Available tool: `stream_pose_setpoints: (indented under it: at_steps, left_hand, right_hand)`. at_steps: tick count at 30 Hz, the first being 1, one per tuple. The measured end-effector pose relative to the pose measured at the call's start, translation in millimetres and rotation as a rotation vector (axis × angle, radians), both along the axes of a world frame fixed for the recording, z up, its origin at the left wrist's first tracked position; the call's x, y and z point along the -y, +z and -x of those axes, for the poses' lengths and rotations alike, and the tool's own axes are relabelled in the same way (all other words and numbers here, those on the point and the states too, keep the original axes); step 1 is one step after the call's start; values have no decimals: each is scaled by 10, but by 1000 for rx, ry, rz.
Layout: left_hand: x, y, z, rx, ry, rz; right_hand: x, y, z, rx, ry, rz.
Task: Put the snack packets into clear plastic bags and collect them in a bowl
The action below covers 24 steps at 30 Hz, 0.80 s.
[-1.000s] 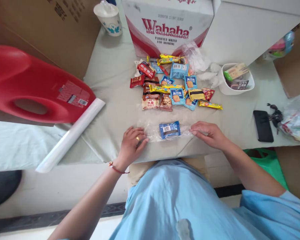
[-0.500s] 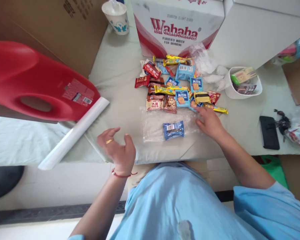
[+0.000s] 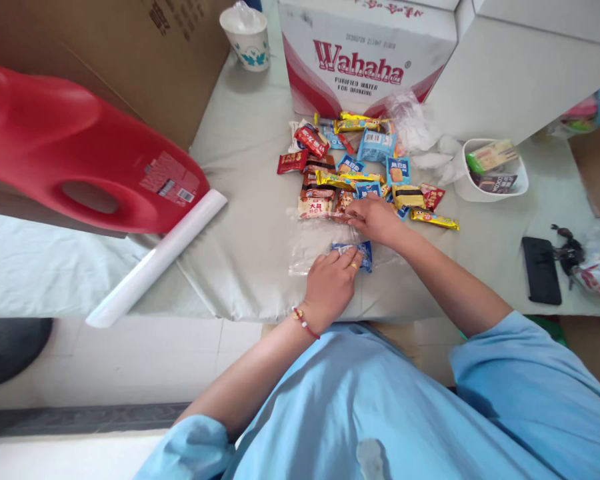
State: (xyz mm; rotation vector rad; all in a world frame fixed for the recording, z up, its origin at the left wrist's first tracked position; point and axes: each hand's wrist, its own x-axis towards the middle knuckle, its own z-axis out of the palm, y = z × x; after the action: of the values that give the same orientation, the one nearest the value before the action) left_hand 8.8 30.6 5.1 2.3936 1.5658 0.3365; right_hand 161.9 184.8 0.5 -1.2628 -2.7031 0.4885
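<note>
A blue snack packet (image 3: pixel 363 253) lies on a sheet of clear plastic film (image 3: pixel 307 243) near the table's front edge. My left hand (image 3: pixel 330 285) rests on the packet's near side, its fingers curled over it. My right hand (image 3: pixel 377 219) reaches to the film's far edge, where the pile of snack packets (image 3: pixel 360 167) begins. Its fingers are pressed together at a brown packet (image 3: pixel 341 201); what they pinch is hidden.
A red plastic jug (image 3: pixel 55 160) and a white roll (image 3: pixel 155 260) lie at the left. A Wahaha carton (image 3: pixel 365 53) and paper cup (image 3: pixel 247 37) stand at the back. At the right are a white bowl (image 3: pixel 495 190), a black phone (image 3: pixel 541 270), keys and a plastic bag.
My left hand lifted off the film's left end, swung away, then came down on the blue packet. My right hand moved from the film's right end to its far edge by the pile.
</note>
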Motion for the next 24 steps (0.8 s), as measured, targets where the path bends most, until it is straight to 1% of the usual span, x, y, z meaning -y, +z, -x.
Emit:
stream_pose_setpoints:
  at_steps: [2, 4, 6, 8, 10, 12, 14, 15, 17, 18, 20, 22, 23, 24]
  left_hand:
    - [40, -41, -1, -16, 1, -14]
    - [78, -51, -1, -27, 9, -21]
    - [92, -52, -7, -32, 19, -19]
    - [89, -70, -12, -30, 32, -11]
    - [94, -114, 1, -2, 35, 5]
    - [129, -178, 43, 77, 18, 17]
    - [196, -241, 125, 222, 6, 13]
    - [233, -267, 181, 311, 21, 7]
    - [290, -301, 319, 496, 119, -11]
    - [300, -308, 395, 581, 207, -18]
    - [266, -301, 542, 711, 450, -21]
    - [167, -267, 653, 786, 700, -30]
    - [101, -239, 685, 805, 795, -50]
    - [31, -202, 697, 809, 858, -86]
  right_hand:
    - [-5, 70, -49, -83, 84, 17]
    - [76, 189, -119, -150, 152, -15]
    - [251, 300, -196, -180, 196, -46]
    - [490, 349, -271, -182, 243, -17]
    - [734, 311, -331, -181, 263, 30]
    - [928, 209, -362, -195, 231, 40]
    - [1044, 91, -359, -207, 183, 24]
    - [1074, 39, -347, -207, 172, 23]
    - [1094, -37, -312, -188, 165, 37]
    - [1093, -59, -293, -172, 166, 50]
    - [1088, -73, -256, -132, 178, 90]
    - [1095, -53, -219, -93, 171, 136]
    - [1104, -32, -200, -77, 160, 154]
    - [1118, -2, -178, -60, 150, 167]
